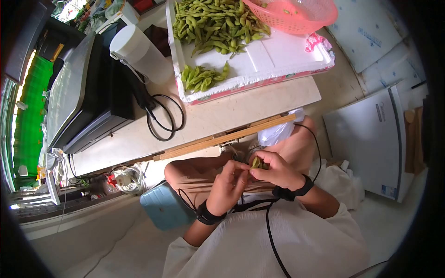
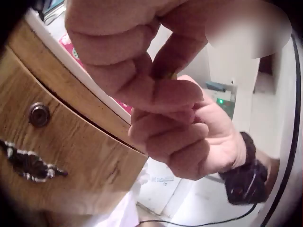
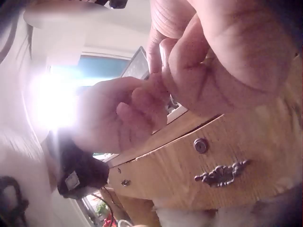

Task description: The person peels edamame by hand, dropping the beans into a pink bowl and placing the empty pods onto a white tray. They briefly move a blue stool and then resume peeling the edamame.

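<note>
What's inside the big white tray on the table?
The white tray holds green bean pods: a big heap at the back, a small pile in front. The pink basket covers one corner, hiding whatever lies beneath.

head: on my head, wide, looking steeply down over the table (image 1: 259,99).
left wrist: very close, toward my right hand (image 2: 189,142), drawer front (image 2: 71,156) behind.
right wrist: mirrored, toward my left hand (image 3: 118,118).
shared: both hands.

Right hand (image 3: 227,52) and left hand (image 3: 118,116) touch fingertips before a wooden drawer (image 3: 251,137) with an ornate handle (image 3: 222,174).
</note>
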The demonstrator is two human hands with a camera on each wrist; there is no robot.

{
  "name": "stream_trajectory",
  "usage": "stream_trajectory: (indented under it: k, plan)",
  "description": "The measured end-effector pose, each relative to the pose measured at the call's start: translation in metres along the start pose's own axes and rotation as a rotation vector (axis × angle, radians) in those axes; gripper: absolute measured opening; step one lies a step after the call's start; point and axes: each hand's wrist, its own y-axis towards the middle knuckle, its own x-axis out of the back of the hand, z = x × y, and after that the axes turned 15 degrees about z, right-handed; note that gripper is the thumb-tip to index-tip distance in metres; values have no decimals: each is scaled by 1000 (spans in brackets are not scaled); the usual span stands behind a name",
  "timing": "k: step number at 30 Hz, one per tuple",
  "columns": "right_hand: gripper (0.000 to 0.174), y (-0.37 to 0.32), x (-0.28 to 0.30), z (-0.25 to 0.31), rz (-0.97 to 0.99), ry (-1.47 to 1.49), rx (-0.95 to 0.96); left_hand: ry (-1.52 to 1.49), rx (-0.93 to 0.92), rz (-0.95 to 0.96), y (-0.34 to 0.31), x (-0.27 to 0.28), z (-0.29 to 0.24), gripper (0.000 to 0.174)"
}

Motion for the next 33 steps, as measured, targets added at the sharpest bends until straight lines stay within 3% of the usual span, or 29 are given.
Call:
stream_trajectory:
  k: [2, 7, 9, 11, 15, 16, 17, 23, 26, 31, 33]
  plan:
    - [18, 0, 0, -5, -61, -107, -14, 328, -101, -38, 5, -4, -2, 15]
    - [32, -1, -6, 12, -224, 90, 111, 566, -134, -53, 13, -1, -16, 17]
    - [29, -6, 1, 18, -192, 271, 165, 586, -222, -80, 19, 6, -26, 17]
    - [20, -7, 13, 14, -165, 562, 255, 589, -159, -194, 23, 14, -44, 21]
    - [20, -12, 18, 28, -212, 587, 223, 783, -402, -511, 48, 41, -91, 16]
    - [22, -14, 19, 29, -176, 616, 223, 798, -386, -562, 58, 50, -98, 13]
    - [24, -16, 20, 30, -140, 645, 224, 987, -448, -619, 68, 64, -101, 8]
    - [20, -21, 16, 39, -128, 644, 258, 1130, -451, -702, 111, 99, -101, 11]
    - [17, -25, 24, 37, -21, 819, 174, 1207, -393, -731, 108, 94, -100, 14]
    - [19, -27, 39, 66, -14, 543, 164, 873, -565, -668, 68, 70, -101, 17]
    - [26, -29, 33, 108, 61, -170, 124, 702, -582, -516, 45, 52, -96, 17]
